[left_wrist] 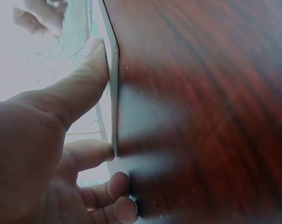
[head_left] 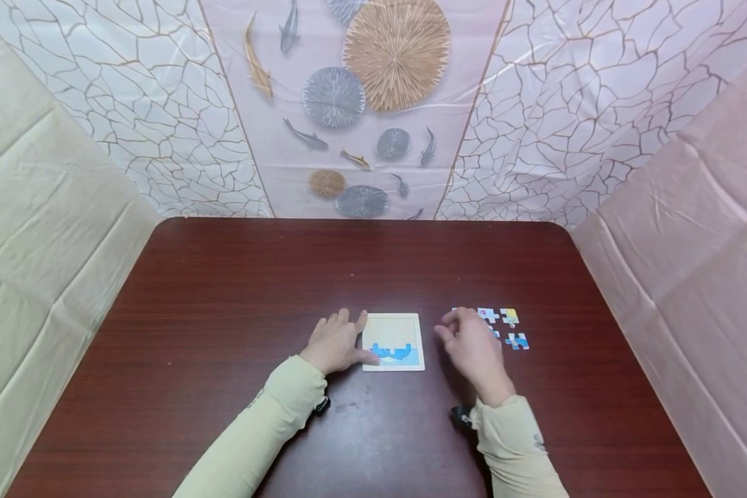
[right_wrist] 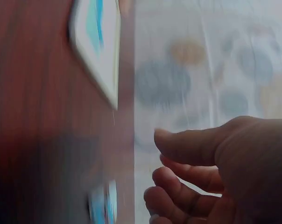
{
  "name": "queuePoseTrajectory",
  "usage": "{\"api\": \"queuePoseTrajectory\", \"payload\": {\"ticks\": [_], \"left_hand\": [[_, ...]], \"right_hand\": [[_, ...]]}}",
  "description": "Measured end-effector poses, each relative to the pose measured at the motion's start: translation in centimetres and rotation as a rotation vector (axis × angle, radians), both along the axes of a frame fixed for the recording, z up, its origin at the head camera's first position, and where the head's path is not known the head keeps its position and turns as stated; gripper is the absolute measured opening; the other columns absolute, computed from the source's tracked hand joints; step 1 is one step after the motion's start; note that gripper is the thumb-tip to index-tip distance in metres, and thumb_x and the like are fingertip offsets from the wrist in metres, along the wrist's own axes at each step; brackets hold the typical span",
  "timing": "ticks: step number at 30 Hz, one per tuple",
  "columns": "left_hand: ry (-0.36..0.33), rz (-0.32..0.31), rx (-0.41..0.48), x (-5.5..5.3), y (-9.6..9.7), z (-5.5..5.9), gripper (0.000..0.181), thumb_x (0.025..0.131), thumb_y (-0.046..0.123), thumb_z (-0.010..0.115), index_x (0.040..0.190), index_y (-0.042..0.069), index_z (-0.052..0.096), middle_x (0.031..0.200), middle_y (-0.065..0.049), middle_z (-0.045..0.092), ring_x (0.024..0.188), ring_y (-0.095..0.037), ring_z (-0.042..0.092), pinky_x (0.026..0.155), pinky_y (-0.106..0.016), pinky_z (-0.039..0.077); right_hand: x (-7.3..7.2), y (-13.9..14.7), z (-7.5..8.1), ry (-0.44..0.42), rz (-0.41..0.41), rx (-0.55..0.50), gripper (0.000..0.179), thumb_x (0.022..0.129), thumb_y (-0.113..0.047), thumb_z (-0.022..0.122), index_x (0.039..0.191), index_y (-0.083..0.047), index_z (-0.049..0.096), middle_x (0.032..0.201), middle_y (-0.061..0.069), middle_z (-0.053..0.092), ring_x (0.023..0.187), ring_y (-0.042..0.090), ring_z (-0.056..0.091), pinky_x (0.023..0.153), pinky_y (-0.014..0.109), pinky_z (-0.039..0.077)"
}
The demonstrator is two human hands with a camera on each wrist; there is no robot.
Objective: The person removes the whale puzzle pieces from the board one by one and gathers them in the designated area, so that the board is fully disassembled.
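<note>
A square wooden puzzle tray (head_left: pixel 393 330) lies on the table, with blue pieces (head_left: pixel 393 354) fitted along its lower edge. My left hand (head_left: pixel 336 342) rests at the tray's left side, thumb over the lower left part and index finger by the upper left corner. In the left wrist view, the thumb (left_wrist: pixel 87 77) presses on the tray's rim (left_wrist: pixel 114 93). My right hand (head_left: pixel 473 349) hovers between the tray and the loose jigsaw pieces (head_left: pixel 509 317), hiding some of them. Its fingers (right_wrist: pixel 166 179) are loosely bent in the right wrist view, and no piece shows between them.
The dark red-brown table (head_left: pixel 255 277) reaches back to a patterned cloth wall (head_left: pixel 361 138). Pale cloth panels stand along its left and right sides. A blue jigsaw piece (head_left: pixel 518 341) lies at the group's near right.
</note>
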State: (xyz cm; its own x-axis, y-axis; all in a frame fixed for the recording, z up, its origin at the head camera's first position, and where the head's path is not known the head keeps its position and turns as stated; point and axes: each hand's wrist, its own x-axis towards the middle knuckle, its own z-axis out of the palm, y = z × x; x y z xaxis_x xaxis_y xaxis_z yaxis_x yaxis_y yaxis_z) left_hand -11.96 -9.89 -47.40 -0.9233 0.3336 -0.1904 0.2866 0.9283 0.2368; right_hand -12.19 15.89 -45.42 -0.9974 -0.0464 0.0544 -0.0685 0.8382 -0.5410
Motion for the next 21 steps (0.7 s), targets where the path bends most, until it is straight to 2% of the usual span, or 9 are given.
{"api": "queuePoseTrajectory", "payload": {"ticks": [5,10,15,21], "left_hand": [[0.011,-0.004,-0.010,-0.1,0.0,0.0,0.098,0.073,0.070,0.068,0.149,0.013,0.041,0.114,-0.017,0.054,0.097,-0.029,0.053,0.074,-0.036,0.038],[0.029,-0.009,-0.022,0.0,-0.1,0.0,0.099,0.072,0.071,0.067,0.148,0.013,0.043,0.111,-0.016,0.055,0.096,-0.029,0.054,0.074,-0.037,0.039],[0.043,-0.014,-0.023,0.1,-0.1,0.0,0.102,0.069,0.073,0.068,0.148,0.013,0.044,0.108,-0.015,0.055,0.095,-0.029,0.054,0.074,-0.037,0.038],[0.040,-0.014,-0.021,0.1,-0.1,0.1,0.111,0.063,0.076,0.069,0.149,0.012,0.041,0.113,-0.017,0.054,0.097,-0.030,0.054,0.076,-0.038,0.039]], "right_hand": [[0.6,-4.3,0.2,-0.019,0.193,0.053,0.021,0.085,-0.021,0.075,0.102,-0.010,0.071,0.089,0.002,0.057,0.082,0.019,0.054,0.067,0.037,0.046],[1.1,-6.8,-0.2,-0.028,0.344,0.034,0.021,0.088,-0.017,0.073,0.107,-0.010,0.072,0.092,0.001,0.054,0.086,0.018,0.059,0.070,0.035,0.049],[1.4,-7.9,-1.0,-0.039,0.445,-0.008,0.024,0.089,-0.010,0.069,0.113,-0.006,0.070,0.090,0.001,0.050,0.081,0.015,0.058,0.072,0.033,0.050],[1.7,-8.1,-1.3,-0.045,0.493,0.016,0.027,0.088,-0.005,0.069,0.115,-0.004,0.069,0.091,0.004,0.050,0.074,0.013,0.052,0.073,0.031,0.049]]}}
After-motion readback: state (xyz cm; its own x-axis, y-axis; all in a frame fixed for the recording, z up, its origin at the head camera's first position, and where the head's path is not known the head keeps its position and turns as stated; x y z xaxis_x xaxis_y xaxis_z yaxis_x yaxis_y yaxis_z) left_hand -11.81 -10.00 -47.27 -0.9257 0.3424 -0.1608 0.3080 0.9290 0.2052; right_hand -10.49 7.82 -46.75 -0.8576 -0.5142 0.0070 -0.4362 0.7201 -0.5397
